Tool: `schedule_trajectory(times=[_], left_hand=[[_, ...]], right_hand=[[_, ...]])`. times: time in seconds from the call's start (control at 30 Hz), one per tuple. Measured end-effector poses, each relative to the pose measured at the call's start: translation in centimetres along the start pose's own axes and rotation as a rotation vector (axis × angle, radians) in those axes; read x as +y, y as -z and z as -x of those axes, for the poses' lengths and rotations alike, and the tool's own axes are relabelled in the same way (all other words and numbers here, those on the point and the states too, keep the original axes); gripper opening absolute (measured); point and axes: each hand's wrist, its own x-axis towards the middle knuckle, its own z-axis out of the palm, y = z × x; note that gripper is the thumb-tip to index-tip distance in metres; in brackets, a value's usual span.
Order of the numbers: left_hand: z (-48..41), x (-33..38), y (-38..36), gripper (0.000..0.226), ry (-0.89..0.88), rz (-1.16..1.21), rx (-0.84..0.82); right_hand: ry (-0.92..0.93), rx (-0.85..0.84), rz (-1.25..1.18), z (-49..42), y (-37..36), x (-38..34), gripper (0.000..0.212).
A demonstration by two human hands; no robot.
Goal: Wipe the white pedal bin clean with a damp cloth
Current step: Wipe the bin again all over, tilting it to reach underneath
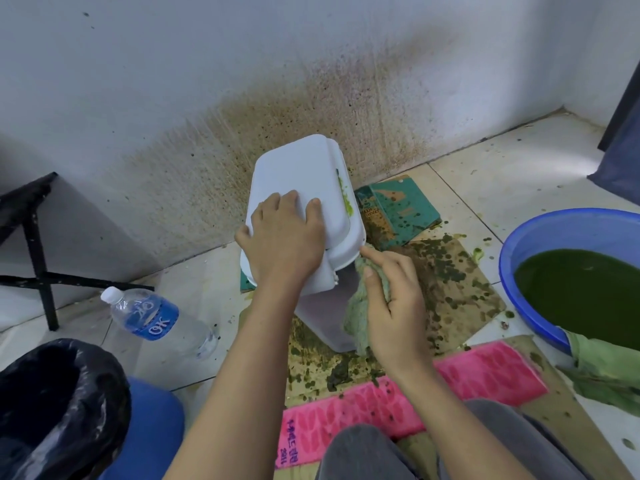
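Pedal bin (298,168) is being steadied by the flat left hand (284,237); right hand (394,299), gripping the cloth (356,306), should be pressing firmly.

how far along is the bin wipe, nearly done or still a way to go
Partway. Done: most of the lid top looks clean white. In hand: the left hand rests on the lid while the right hand presses the green-stained cloth against the right side of the pedal bin, below the rim. Left: a green smear along the lid's right edge; the far sides are hidden.
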Motion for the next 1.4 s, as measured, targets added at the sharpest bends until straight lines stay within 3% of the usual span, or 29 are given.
schedule_trajectory(times=[0.27,0.43,0.67,0.87,1.0,1.17,1.4], left_hand=[[0.0,-0.1,-0.2,0.052,-0.003,-0.009,-0.004],[-0.2,-0.2,-0.2,0.053,0.001,-0.012,-0.005],[-0.2,0.2,-0.2,0.053,0.008,-0.021,-0.034],[-1.4,-0.3,0.9,0.044,-0.03,-0.018,-0.076],[-7.6,-1.1,2.7,0.035,0.084,0.126,-0.218],[-10.9,0.2,-1.0,0.056,0.025,-0.077,-0.288],[-11.2,0.2,-2.6,0.057,0.079,-0.08,-0.272]], right_hand=[[-0.013,0.197,-0.083,-2.0,1.1,-0.9,0.028],[-0.058,-0.035,0.056,-2.0,0.7,-0.5,0.029],[-0.044,-0.069,0.161,-2.8,0.4,-0.8,0.033],[0.003,-0.083,0.108,-1.2,0.6,-1.1,0.034],[0.071,-0.119,0.192,-3.4,0.5,-1.9,0.035],[0.11,-0.304,0.528,-8.3,-0.8,-1.7,0.033],[0.01,-0.488,0.558,-17.1,-3.6,0.7,0.034]])
